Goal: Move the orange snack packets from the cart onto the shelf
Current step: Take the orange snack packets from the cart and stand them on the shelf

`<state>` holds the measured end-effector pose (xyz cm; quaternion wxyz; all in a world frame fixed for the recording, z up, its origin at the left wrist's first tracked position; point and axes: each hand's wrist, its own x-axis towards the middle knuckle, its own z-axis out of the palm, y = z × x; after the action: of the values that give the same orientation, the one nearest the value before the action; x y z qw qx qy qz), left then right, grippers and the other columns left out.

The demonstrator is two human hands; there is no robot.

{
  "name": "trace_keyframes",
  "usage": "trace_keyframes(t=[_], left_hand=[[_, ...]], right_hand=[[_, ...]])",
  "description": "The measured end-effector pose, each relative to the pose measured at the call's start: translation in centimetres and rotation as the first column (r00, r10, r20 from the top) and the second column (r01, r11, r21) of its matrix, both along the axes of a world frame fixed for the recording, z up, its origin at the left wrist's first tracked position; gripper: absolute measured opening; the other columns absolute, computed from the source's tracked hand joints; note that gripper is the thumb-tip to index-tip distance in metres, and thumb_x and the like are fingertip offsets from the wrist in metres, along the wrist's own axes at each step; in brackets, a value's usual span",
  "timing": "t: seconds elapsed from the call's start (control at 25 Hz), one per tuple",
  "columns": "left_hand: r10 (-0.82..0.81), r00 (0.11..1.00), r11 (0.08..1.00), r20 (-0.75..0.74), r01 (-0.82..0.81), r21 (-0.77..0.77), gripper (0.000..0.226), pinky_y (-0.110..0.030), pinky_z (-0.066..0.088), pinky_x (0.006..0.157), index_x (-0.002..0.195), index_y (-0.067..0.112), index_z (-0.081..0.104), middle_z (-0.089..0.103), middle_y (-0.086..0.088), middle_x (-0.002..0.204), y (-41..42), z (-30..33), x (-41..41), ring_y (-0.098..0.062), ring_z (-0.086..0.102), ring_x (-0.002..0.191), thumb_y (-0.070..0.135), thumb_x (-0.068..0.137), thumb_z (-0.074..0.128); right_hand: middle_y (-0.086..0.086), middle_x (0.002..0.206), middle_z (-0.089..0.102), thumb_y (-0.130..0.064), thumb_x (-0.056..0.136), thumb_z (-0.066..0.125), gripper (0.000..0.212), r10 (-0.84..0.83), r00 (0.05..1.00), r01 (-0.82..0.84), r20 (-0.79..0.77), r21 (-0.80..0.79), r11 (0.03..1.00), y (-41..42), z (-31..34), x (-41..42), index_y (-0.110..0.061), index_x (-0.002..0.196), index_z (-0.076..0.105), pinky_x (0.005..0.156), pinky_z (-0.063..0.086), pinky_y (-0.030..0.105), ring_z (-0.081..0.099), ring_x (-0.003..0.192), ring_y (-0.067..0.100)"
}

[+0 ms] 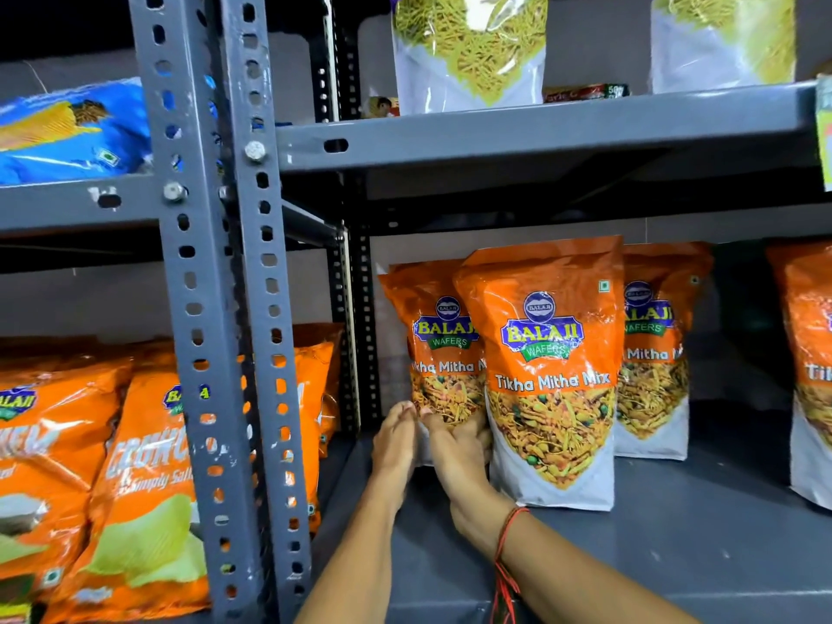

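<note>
Orange Balaji "Tikha Mitha Mix" packets stand upright on the grey metal shelf (630, 533). The front packet (551, 376) is nearest me. Behind it to the left stands a second packet (443, 349), and a third packet (655, 353) stands behind to the right. A fourth packet (810, 367) is cut off at the right edge. My left hand (396, 443) and my right hand (461, 457) press against the lower part of the back-left packet, one on each side of its bottom corner. The cart is out of view.
A perforated grey upright post (225, 308) divides the racks. Orange chip bags (144, 488) fill the left bay, with a blue bag (67, 132) above them. Yellow sev packets (468, 47) stand on the upper shelf (540, 128). Bare shelf floor lies between the third and fourth packets.
</note>
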<state>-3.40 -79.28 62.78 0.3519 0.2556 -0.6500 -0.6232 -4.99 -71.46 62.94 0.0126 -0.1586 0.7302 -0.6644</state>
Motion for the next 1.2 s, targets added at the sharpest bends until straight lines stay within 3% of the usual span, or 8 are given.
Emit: trace_keyframes(t=[0.16, 0.36, 0.52, 0.64, 0.76, 0.92, 1.04, 1.2], left_hand=[[-0.045, 0.999, 0.999, -0.023, 0.044, -0.013, 0.032, -0.018, 0.041, 0.064, 0.128, 0.018, 0.056, 0.056, 0.0, 0.118, 0.8, 0.5, 0.4, -0.015, 0.053, 0.102, 0.023, 0.097, 0.047], [0.013, 0.997, 0.975, -0.08, -0.03, -0.218, 0.028, -0.018, 0.041, 0.079, 0.121, 0.012, 0.061, 0.065, -0.006, 0.116, 0.8, 0.1, 0.9, -0.021, 0.058, 0.106, 0.021, 0.097, 0.048], [0.121, 0.952, 0.874, -0.28, -0.236, -0.424, 0.024, -0.002, 0.044, 0.072, 0.113, 0.02, 0.067, 0.07, 0.006, 0.099, 3.1, 0.6, 2.3, -0.013, 0.067, 0.097, 0.019, 0.091, 0.06], [-0.018, 0.973, 0.888, -0.229, -0.09, -0.452, 0.022, -0.008, 0.051, 0.073, 0.104, 0.032, 0.068, 0.074, 0.008, 0.094, 5.8, 0.8, 2.6, -0.003, 0.069, 0.085, 0.028, 0.082, 0.071], [-0.247, 0.969, 0.905, 0.004, 0.232, -0.357, 0.049, -0.014, 0.051, 0.078, 0.109, 0.036, 0.061, 0.071, 0.018, 0.099, 7.8, 0.6, 2.1, 0.001, 0.067, 0.094, 0.047, 0.067, 0.081], [-0.406, 0.896, 0.845, 0.18, 0.443, -0.299, 0.088, -0.023, 0.043, 0.097, 0.122, 0.043, 0.046, 0.062, 0.02, 0.123, 8.8, -0.5, 0.7, -0.001, 0.057, 0.113, 0.051, 0.046, 0.089], [-0.372, 0.916, 0.854, 0.151, 0.401, -0.331, 0.094, -0.03, 0.044, 0.104, 0.124, 0.045, 0.044, 0.061, 0.017, 0.128, 9.3, -0.6, 0.6, -0.004, 0.056, 0.118, 0.049, 0.043, 0.092], [-0.308, 0.944, 0.86, 0.116, 0.329, -0.389, 0.092, -0.033, 0.046, 0.104, 0.119, 0.05, 0.048, 0.062, 0.02, 0.125, 9.5, -0.2, 2.4, -0.005, 0.058, 0.116, 0.058, 0.037, 0.089]], right_hand=[[0.011, 0.165, 0.004, -0.045, 0.092, 0.053, 0.088, 0.023, 0.998, -0.022, -0.06, 0.008, 1.0, 0.4, 0.2, 0.9, -0.014, 0.155, 0.0, 0.122, 0.006, 0.037, 0.002, 0.153, 0.025], [-0.006, 0.165, -0.009, -0.035, 0.097, 0.051, 0.078, 0.255, 0.934, -0.266, -0.25, -0.009, 0.964, 2.8, -0.2, 3.3, -0.028, 0.155, 0.0, 0.121, 0.0, 0.029, -0.009, 0.152, 0.01], [-0.034, 0.137, 0.038, -0.025, 0.077, 0.067, 0.064, 0.214, 0.856, -0.358, -0.47, -0.241, 0.902, 10.1, 0.3, 3.6, -0.051, 0.131, 0.043, 0.114, 0.036, 0.029, 0.039, 0.135, -0.004], [-0.026, 0.131, 0.043, -0.033, 0.074, 0.073, 0.067, -0.061, 0.846, -0.15, -0.529, -0.347, 0.926, 15.9, 1.2, -0.6, -0.052, 0.13, 0.042, 0.101, 0.042, 0.02, 0.046, 0.127, -0.002], [-0.007, 0.142, 0.044, -0.042, 0.064, 0.082, 0.088, 0.053, 0.899, -0.128, -0.434, -0.146, 0.981, 19.1, 1.6, -6.2, -0.037, 0.138, 0.035, 0.098, 0.046, 0.022, 0.049, 0.127, 0.004], [-0.008, 0.128, 0.067, -0.013, 0.07, 0.085, 0.08, 0.593, 0.801, -0.583, -0.082, 0.121, 0.804, 20.8, 1.0, -9.1, -0.031, 0.138, 0.045, 0.087, 0.053, 0.016, 0.066, 0.111, 0.002], [-0.017, 0.123, 0.068, -0.016, 0.066, 0.088, 0.085, 0.565, 0.822, -0.532, -0.063, 0.268, 0.803, 21.2, 0.1, -9.3, -0.044, 0.132, 0.043, 0.095, 0.051, 0.021, 0.064, 0.112, 0.0], [-0.016, 0.115, 0.073, -0.01, 0.064, 0.088, 0.079, 0.513, 0.848, -0.484, -0.131, 0.2, 0.852, 21.2, 0.0, -7.8, -0.038, 0.127, 0.05, 0.092, 0.056, 0.026, 0.069, 0.106, 0.002]])
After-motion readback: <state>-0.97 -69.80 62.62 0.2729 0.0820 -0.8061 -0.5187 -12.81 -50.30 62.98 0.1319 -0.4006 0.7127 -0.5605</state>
